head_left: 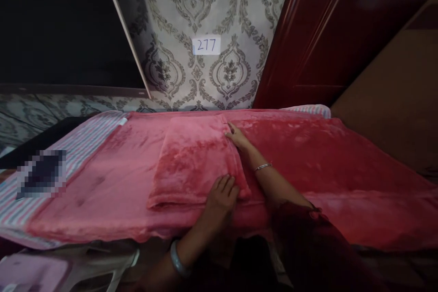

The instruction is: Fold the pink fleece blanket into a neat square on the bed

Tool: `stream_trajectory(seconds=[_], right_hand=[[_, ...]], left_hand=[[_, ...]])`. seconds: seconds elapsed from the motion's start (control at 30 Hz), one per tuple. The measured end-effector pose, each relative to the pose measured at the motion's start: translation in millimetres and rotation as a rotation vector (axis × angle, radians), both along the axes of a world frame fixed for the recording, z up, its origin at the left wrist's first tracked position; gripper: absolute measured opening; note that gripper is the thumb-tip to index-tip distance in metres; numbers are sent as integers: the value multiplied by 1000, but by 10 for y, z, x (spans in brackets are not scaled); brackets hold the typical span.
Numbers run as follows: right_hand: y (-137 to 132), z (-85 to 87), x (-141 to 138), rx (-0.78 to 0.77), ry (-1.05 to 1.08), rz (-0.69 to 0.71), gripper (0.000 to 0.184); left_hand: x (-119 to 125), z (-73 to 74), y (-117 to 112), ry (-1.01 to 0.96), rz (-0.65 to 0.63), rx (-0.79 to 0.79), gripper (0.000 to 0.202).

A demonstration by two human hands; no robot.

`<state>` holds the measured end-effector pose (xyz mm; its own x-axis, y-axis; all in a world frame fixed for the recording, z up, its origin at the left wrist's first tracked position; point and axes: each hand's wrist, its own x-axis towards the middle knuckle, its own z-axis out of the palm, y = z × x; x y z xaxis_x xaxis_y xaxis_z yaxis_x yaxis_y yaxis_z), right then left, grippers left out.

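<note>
A folded pink fleece cloth (195, 159) lies on a larger pink blanket (342, 159) spread over a bed. My left hand (222, 194) rests flat on the near right corner of the folded cloth, fingers stretched out; a pale bangle circles that wrist. My right hand (237, 137) reaches to the far right corner of the folded cloth, fingers extended along its edge, with a thin bracelet on the wrist. Neither hand grips anything that I can make out.
A striped sheet (82, 139) shows under the blanket at the left. A wallpapered wall carries a paper label (206, 45) reading 277. A dark red door (325, 36) stands at the right. White plastic furniture (102, 262) sits below the bed's near edge.
</note>
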<state>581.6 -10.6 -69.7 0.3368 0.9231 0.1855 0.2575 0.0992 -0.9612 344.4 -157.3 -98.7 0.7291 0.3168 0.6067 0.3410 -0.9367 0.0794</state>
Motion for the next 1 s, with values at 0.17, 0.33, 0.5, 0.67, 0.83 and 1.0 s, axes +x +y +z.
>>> stream_trajectory(seconds=[0.17, 0.33, 0.5, 0.67, 0.83, 1.0], right_hand=[[-556, -7, -142, -10, 98, 96, 81], [-1309, -81, -299, -60, 276, 117, 87], [-1794, -120, -405, -173, 340, 61, 90], [-1899, -113, -501, -157, 363, 48, 94], [-1905, -33, -575, -119, 505, 95, 69], [-1862, 134, -609, -152, 679, 180, 41]], left_hand=[[13, -2, -2, -35, -32, -60, 28], [17, 49, -12, -69, -32, -55, 26], [53, 79, -7, -79, -23, -1, 25], [-4, 153, -116, 38, 41, -5, 28], [-342, 270, -179, 129, 210, -71, 42], [-843, 376, -61, 119, 320, -125, 49]])
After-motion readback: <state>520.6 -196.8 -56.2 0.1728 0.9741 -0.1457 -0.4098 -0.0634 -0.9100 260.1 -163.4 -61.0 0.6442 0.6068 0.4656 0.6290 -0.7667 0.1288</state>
